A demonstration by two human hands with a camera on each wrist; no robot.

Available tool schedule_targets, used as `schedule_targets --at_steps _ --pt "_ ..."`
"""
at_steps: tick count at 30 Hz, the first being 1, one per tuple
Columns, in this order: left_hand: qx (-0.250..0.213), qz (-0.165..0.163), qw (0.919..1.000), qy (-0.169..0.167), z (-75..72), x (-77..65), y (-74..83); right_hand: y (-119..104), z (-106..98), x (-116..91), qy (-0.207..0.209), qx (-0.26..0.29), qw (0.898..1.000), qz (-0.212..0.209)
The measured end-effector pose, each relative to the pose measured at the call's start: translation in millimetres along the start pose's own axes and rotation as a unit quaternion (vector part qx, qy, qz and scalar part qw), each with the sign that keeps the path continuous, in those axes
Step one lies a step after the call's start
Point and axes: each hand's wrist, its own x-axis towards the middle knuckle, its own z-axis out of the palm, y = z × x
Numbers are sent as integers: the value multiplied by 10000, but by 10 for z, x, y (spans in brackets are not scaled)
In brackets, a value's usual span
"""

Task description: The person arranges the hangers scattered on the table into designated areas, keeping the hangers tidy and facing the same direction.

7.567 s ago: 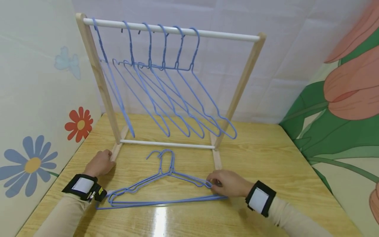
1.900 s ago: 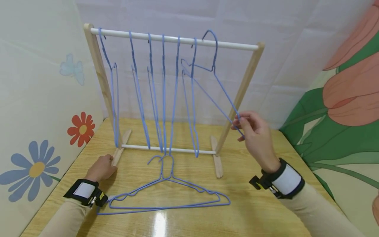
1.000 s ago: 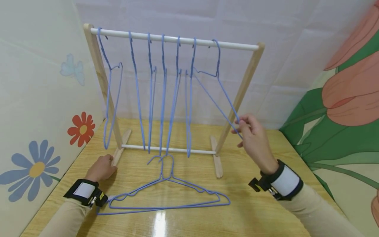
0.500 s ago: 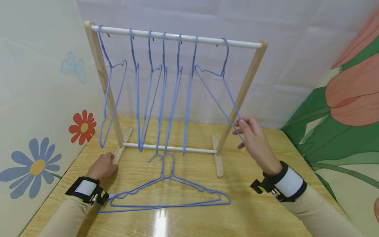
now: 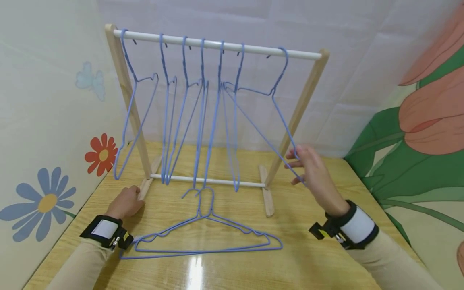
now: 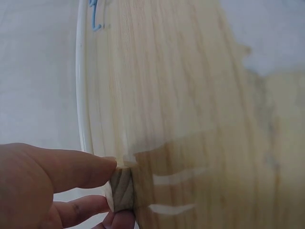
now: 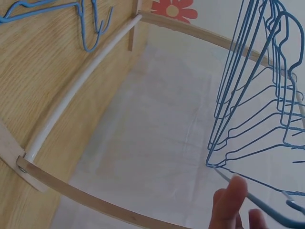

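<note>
With thumb and fingers, my left hand (image 5: 125, 203) grips the front end of the clothes rack's left wooden foot; the left wrist view shows that foot's end (image 6: 123, 189) between them. My right hand (image 5: 315, 173) is at the outer end of the rightmost blue wire hanger (image 5: 280, 76), its fingers spread loosely around the wires, not pinching them. The hook of this hanger sits over the rack's white top rail (image 5: 304, 54). In the right wrist view, a fingertip (image 7: 233, 191) is right beside the wire. Several more blue hangers hang along the rail to the left.
Overlapping blue hangers (image 5: 203, 252) lie flat on the wooden table (image 5: 235, 274) before the rack, hooks toward it. A white lower bar (image 5: 214, 181) joins the uprights. A flowered wall stands left, a pale sheet behind, and a tulip-patterned panel (image 5: 431, 112) right.
The right hand lifted a hanger from the table and set its hook over the rail, then slid it right; its fingers have now loosened. The other hangers swing. The left hand stays put.
</note>
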Motion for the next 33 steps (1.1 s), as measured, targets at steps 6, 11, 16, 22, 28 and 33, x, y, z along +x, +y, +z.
schedule_targets --at_steps 6,11,16,22,28,33 --pt "18 24 10000 -10 1 6 -3 143 -83 -26 -297 514 9981 180" --pt "65 93 9999 -1 8 20 -19 286 -130 -58 -110 1011 9945 250" --pt "103 126 9999 3 24 25 -46 426 -162 -76 278 1495 9877 361" --pt "65 248 9996 73 35 19 -73 594 -165 -103 324 1260 9888 726" --pt "-6 313 9994 113 35 18 -70 746 -66 -166 179 -415 9961 758" --pt "-60 302 9994 125 29 16 -51 874 62 -236 -575 -1855 9807 -237"
